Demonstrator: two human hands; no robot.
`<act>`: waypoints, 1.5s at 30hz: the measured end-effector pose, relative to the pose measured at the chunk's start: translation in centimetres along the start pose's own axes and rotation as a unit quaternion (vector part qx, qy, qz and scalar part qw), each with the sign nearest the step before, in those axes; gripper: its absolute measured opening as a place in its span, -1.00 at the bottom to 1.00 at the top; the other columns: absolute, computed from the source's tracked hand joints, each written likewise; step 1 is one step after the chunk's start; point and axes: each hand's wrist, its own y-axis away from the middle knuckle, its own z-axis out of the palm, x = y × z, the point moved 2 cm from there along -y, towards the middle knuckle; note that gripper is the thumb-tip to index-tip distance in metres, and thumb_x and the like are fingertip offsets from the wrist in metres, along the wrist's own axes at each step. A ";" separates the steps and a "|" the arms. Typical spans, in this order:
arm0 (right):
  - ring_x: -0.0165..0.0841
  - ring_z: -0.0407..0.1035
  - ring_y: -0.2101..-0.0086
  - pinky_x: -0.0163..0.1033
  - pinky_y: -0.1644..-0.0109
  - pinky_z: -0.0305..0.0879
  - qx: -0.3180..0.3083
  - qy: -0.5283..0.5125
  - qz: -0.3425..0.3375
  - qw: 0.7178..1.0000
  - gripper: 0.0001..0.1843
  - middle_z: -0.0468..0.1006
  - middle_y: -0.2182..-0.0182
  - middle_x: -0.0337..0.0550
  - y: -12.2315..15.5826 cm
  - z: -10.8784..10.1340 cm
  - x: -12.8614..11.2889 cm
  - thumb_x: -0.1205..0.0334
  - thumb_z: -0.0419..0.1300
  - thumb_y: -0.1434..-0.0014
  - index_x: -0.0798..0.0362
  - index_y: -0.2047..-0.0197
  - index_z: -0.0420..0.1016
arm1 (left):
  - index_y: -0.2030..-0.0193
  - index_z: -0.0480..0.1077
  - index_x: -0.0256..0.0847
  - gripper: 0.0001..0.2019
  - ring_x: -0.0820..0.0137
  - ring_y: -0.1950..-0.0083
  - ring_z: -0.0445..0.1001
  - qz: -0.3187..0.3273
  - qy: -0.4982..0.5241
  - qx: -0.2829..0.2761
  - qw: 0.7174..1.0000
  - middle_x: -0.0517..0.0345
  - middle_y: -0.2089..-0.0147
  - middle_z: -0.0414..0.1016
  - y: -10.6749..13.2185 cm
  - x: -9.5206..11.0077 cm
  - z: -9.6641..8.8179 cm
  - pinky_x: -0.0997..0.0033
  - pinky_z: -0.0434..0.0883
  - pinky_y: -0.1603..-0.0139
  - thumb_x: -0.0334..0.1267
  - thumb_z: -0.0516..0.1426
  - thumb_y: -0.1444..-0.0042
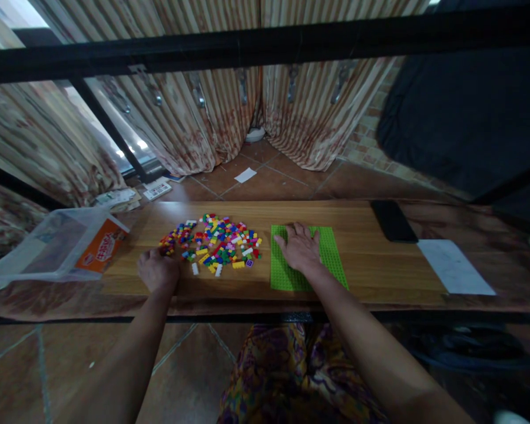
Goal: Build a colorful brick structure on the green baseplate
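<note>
My right hand (301,247) lies flat on a bright green studded baseplate (329,277), its fingers spread and nothing held in it. Left of the plate is a loose spread of small building bricks (221,241) in many colours, some white and yellow ones lying at its near edge. At the left end of this spread, my left hand (158,271) rests on the wooden board with its fingers curled in beside the bricks. Whatever those fingers hold, if anything, is hidden.
A clear plastic box (66,250) with an orange label stands at the left. On the right lie a black phone (393,221) and a white sheet of paper (457,268). A dark metal bar (265,46) crosses in front of striped curtains (194,129).
</note>
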 end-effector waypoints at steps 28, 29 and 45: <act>-0.16 0.35 0.09 -0.09 0.00 0.07 0.056 0.066 -0.074 0.993 -0.53 0.55 0.12 0.03 1.0 -0.4 0.2 0.05 -0.15 -0.40 0.07 0.15 0.54 | -0.04 0.47 -0.30 -0.62 0.10 -0.10 0.30 -0.006 0.004 -0.003 1.000 -0.16 -0.05 0.40 0.4 0.3 -0.1 0.13 0.29 -0.09 -0.42 0.00 -0.12; -0.17 0.35 0.09 -0.10 0.00 0.07 0.056 0.067 -0.076 0.993 -0.53 0.55 0.12 0.03 0.9 -0.4 0.2 0.04 -0.15 -0.40 0.07 0.15 0.54 | -0.04 0.47 -0.30 -0.62 0.10 -0.10 0.30 -0.005 0.005 -0.002 1.000 -0.16 -0.05 0.40 0.4 0.3 0.0 0.14 0.29 -0.09 -0.42 0.00 -0.12; -0.18 0.27 0.04 -0.11 -0.07 0.14 0.050 -0.089 -0.308 0.946 -0.80 0.50 0.07 -0.07 5.0 1.6 -8.0 0.24 0.11 -0.28 0.02 0.09 0.51 | -0.03 0.47 -0.35 -0.64 0.09 -0.09 0.33 0.015 -0.003 0.002 1.000 -0.20 -0.03 0.42 0.4 0.1 -0.2 0.16 0.29 -0.08 -0.41 0.01 -0.14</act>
